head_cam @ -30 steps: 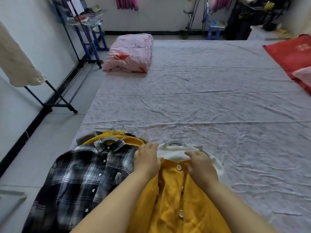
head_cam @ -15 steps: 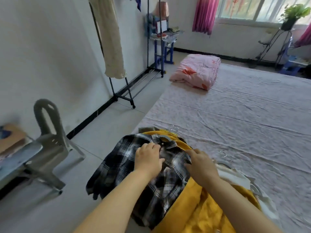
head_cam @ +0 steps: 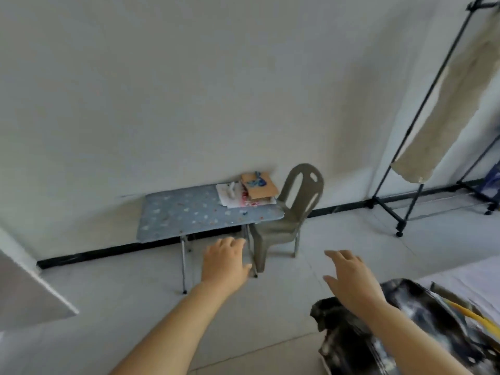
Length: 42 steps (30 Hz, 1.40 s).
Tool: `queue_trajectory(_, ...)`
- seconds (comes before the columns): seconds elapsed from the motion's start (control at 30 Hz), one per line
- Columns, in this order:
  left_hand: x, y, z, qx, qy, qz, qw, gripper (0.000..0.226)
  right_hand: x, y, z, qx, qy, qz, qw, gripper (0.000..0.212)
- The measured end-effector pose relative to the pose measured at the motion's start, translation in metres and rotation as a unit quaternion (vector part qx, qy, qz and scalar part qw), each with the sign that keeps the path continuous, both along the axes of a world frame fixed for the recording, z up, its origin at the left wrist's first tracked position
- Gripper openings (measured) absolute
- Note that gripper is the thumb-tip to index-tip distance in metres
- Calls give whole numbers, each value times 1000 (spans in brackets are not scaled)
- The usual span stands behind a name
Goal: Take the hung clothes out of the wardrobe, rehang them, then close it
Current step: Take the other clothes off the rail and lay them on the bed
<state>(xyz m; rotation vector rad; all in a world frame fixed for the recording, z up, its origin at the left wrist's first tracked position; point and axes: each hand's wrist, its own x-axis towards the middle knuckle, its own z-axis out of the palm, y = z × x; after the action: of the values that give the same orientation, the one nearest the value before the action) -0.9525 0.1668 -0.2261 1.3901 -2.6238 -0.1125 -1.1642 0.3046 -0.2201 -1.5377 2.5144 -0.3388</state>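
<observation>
Black-and-white plaid shirt (head_cam: 351,336), near right on the bed (head_cam: 476,274) edge, yellow garment (head_cam: 460,313) beneath: no longer touched. Left hand (head_cam: 226,262), right hand (head_cam: 351,280): fingers spread, empty, lifted over the floor (head_cam: 135,307). Both laid out; rehanging probably follows.

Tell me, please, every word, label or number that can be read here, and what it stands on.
No text can be read.
Red marks on the white papers on the small table: too blurred.
Blue marks on the cardboard: too blurred.
</observation>
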Motion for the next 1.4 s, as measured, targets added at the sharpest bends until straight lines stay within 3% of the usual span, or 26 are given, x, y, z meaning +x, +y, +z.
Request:
queue_trajectory(0.23,199,-65,11,-6,6,205,979,54,152,-155,10,-3,6,188,982,57)
queue_trajectory(0.4,301,-86,15,-14,-5,329,944,54,248,-248,13,-15,6,327,945,58)
queue_trajectory(0.6,386,-119,30,-25,1,461,887,36,364,-353,26,-32,6,482,876,56)
queue_trajectory(0.8,456,-143,50,-52,6,569,821,44,479,-420,52,-69,23,612,788,56)
queue_trajectory(1.07,575,-149,74,-73,-5,661,747,53,640,-457,81,-113,-9,715,690,56)
queue_trajectory(1.4,764,-173,139,-166,-10,685,709,59,869,-488,143,-193,-35,767,612,53)
